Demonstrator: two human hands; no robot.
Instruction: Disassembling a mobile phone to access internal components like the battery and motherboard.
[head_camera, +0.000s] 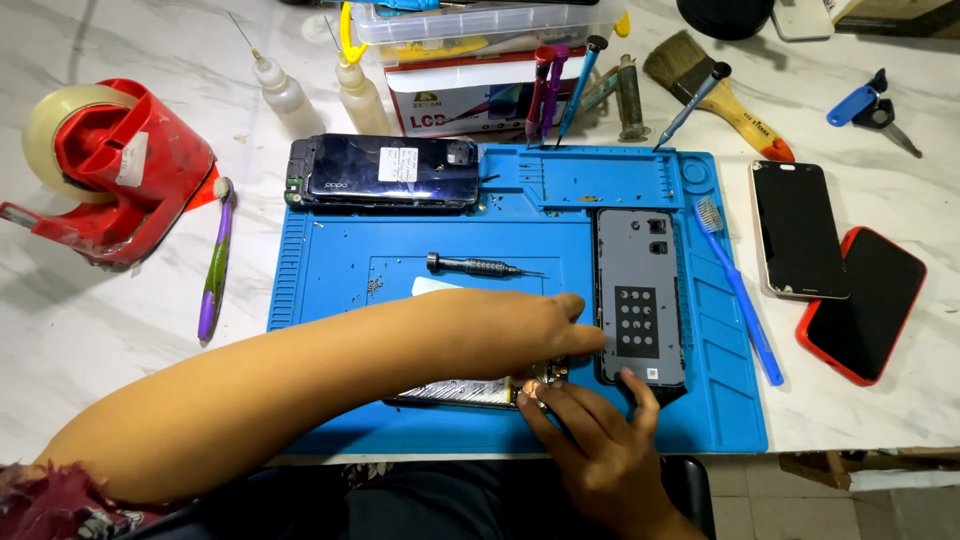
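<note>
An opened phone with a silvery battery lies at the near edge of the blue work mat. My left hand reaches across and rests on it, fingers pinched by its right end. My right hand comes up from below, its fingertips touching the phone's exposed board and the bottom of a grey back cover lying beside it. What the fingers pinch is too small to tell. A dark screwdriver lies on the mat above my left hand.
A dark phone lies at the mat's top left. A blue toothbrush rests at its right edge. Two phones lie on the right, a red tape dispenser and purple toothbrush on the left. Bottles, screwdrivers and a brush stand behind.
</note>
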